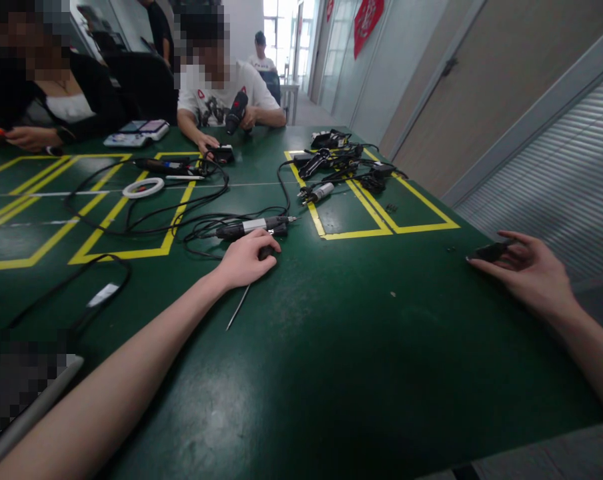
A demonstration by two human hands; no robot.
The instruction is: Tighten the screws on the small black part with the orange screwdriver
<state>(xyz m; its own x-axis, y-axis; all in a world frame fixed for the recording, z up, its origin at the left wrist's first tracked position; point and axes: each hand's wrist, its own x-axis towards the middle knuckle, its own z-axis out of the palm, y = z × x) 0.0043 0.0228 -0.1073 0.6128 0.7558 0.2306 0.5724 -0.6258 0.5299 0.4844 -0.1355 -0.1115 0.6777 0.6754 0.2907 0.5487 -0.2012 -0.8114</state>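
My left hand [249, 259] rests on the green table with its fingers closed round the dark handle of a screwdriver. The screwdriver's thin metal shaft [238, 308] sticks out below the palm and points toward me. Just beyond that hand lies a grey and black electric screwdriver [251, 228] with a cable. Over at the right edge of the table, my right hand [531, 267] pinches a small dark flat piece [491, 251] between thumb and fingers; its kind cannot be made out. Tiny dark bits, perhaps screws [450, 249], lie beside it.
Black cables [176, 230] loop over the left half. A pile of black parts [326, 160] lies among yellow tape lines [356, 235]. A white tape roll [143, 188] is farther left. Across the table a person holds a power drill [237, 112]; another sits left. A tablet-like device [64, 377] lies near-left.
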